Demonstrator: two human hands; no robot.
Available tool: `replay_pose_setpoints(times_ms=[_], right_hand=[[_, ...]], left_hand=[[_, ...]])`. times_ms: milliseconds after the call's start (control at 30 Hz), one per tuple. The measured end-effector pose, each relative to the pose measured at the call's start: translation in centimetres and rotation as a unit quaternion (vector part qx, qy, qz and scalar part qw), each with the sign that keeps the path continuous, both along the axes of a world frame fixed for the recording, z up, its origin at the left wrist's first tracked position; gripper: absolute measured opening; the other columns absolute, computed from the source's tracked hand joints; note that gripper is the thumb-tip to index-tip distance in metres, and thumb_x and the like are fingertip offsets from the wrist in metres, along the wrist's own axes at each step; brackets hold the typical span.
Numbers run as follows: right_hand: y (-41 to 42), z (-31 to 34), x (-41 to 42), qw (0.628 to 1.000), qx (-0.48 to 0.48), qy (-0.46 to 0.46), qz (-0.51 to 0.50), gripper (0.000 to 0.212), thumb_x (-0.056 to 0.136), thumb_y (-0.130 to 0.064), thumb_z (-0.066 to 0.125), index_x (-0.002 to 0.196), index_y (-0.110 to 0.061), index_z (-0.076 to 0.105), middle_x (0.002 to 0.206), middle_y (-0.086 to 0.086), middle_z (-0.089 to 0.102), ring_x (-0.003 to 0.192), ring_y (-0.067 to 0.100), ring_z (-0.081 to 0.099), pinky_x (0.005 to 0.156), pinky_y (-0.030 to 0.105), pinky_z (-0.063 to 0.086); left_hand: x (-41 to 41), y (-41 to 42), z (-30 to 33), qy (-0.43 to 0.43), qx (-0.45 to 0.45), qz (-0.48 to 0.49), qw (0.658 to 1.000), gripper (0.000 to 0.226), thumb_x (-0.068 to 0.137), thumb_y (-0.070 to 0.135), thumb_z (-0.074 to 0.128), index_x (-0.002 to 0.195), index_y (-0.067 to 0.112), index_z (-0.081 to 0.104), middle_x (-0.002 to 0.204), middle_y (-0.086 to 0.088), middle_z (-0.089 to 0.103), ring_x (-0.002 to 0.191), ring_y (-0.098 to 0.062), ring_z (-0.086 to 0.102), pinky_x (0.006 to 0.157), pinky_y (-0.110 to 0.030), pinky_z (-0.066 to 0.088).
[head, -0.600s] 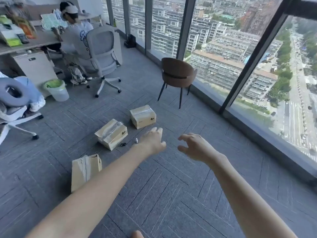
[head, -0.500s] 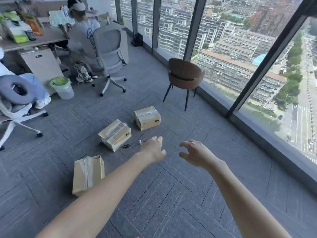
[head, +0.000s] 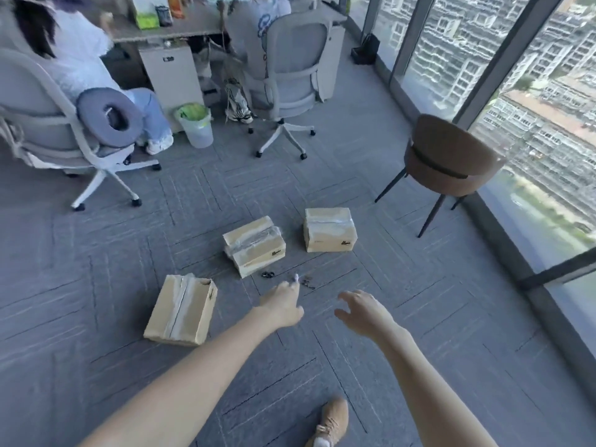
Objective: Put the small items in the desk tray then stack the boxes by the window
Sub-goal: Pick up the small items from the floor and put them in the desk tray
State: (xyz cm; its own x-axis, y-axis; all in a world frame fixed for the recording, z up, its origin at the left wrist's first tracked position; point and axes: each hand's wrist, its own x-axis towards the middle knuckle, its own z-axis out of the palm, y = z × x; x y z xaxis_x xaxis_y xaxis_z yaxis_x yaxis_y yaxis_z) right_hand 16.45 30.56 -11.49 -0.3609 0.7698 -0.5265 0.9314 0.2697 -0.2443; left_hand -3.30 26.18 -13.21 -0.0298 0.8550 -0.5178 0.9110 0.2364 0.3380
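Three taped cardboard boxes lie on the grey carpet: a near-left box (head: 182, 309), a middle box (head: 254, 245) and a far-right box (head: 329, 229). Small items lie just in front of the middle box: a black clip (head: 267, 274), a small white piece (head: 295, 278) and a dark clip (head: 308, 282). My left hand (head: 282, 304) reaches out with its fingertips next to the white piece; whether it touches is unclear. My right hand (head: 362, 309) hovers to the right, fingers loosely spread, holding nothing. No desk tray is visible.
A brown chair (head: 448, 162) stands by the window wall (head: 516, 221) on the right. Two seated people in grey office chairs (head: 290, 69) (head: 38, 124), a desk (head: 180, 24) and a waste bin (head: 195, 124) are at the back. My shoe (head: 332, 421) is at the bottom.
The view has swung left and moved closer to the boxes. Both hands have come nearer to the small items on the carpet; my left hand now reaches the white piece.
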Motion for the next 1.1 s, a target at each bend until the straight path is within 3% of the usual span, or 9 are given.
replay_pose_setpoints(times_ms=[200, 333, 600, 833, 1100], right_hand=[[11.4, -2.0, 1.2, 0.997, -0.060, 0.014, 0.054, 0.042, 0.097, -0.033, 0.050, 0.137, -0.021, 0.055, 0.136, 0.006, 0.060, 0.123, 0.024, 0.058, 0.098, 0.040, 0.051], [17.3, -2.9, 0.7, 0.992, -0.078, 0.014, 0.094, 0.041, 0.096, -0.028, 0.049, 0.136, -0.019, 0.055, 0.135, 0.009, 0.060, 0.121, 0.026, 0.059, 0.093, 0.038, 0.050], [27.8, -5.6, -3.2, 0.980, -0.093, 0.000, 0.178, 0.039, 0.099, -0.023, 0.047, 0.137, -0.021, 0.054, 0.135, 0.007, 0.060, 0.120, 0.024, 0.059, 0.092, 0.038, 0.052], [35.7, -9.4, -6.5, 0.973, -0.113, -0.006, 0.199, 0.040, 0.101, -0.029, 0.047, 0.139, -0.021, 0.056, 0.138, 0.008, 0.060, 0.121, 0.024, 0.061, 0.096, 0.040, 0.053], [41.8, -15.6, -5.9, 0.953, -0.161, -0.001, 0.256, 0.042, 0.101, -0.024, 0.049, 0.143, -0.017, 0.050, 0.137, 0.010, 0.061, 0.120, 0.028, 0.061, 0.096, 0.040, 0.051]], left_hand=[[1.0, 6.7, -0.8, 0.016, -0.054, 0.082, 0.995, 0.027, 0.095, 0.031, 0.052, 0.114, 0.012, 0.047, 0.115, -0.008, 0.052, 0.101, -0.028, 0.057, 0.083, -0.041, 0.050], [0.8, 10.4, -1.4, 0.013, -0.066, 0.118, 0.991, 0.034, 0.096, 0.035, 0.051, 0.122, 0.013, 0.047, 0.117, -0.006, 0.054, 0.100, -0.027, 0.058, 0.077, -0.038, 0.048], [-2.0, 17.6, -5.9, -0.024, -0.091, 0.198, 0.976, 0.040, 0.094, 0.036, 0.052, 0.127, 0.013, 0.049, 0.125, -0.007, 0.055, 0.109, -0.027, 0.057, 0.087, -0.040, 0.049], [-4.7, 23.1, -9.3, -0.055, -0.097, 0.278, 0.954, 0.061, 0.093, 0.044, 0.053, 0.143, 0.012, 0.041, 0.142, -0.009, 0.049, 0.127, -0.029, 0.052, 0.099, -0.042, 0.047], [-2.0, 27.1, -13.1, -0.048, -0.083, 0.363, 0.927, 0.063, 0.090, 0.046, 0.062, 0.142, 0.016, 0.044, 0.142, -0.004, 0.052, 0.124, -0.024, 0.055, 0.089, -0.033, 0.043]])
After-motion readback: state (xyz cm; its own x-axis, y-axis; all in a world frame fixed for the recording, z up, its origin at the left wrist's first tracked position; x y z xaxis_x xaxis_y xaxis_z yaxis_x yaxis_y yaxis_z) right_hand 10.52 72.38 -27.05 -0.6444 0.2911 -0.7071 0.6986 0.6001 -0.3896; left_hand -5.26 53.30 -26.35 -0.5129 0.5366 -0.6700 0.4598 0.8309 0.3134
